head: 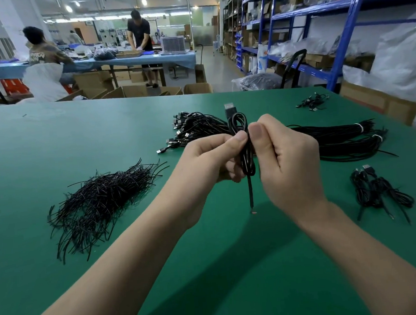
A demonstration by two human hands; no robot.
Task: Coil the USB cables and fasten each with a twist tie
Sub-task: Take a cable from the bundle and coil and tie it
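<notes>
Pinching coiled USB cable [241, 140] btwn both hands, left hand [207, 162], right hand [287, 162]

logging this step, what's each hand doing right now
Left hand: pinches the coiled cable.
Right hand: pinches the same coiled cable.

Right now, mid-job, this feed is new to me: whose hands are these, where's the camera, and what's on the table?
No machine: a person works bare-handed, and the one picture comes from a camera on their head, looking down. The left hand and right hand pinch one coiled black USB cable, plug up, loose end hanging. On the green table lie a heap of thin black twist ties at left, a pile of uncoiled black USB cables behind the hands, black cable bundles with white bands at right, and some coiled black cables nearer right. Whether the held coil is tied, I cannot tell.
</notes>
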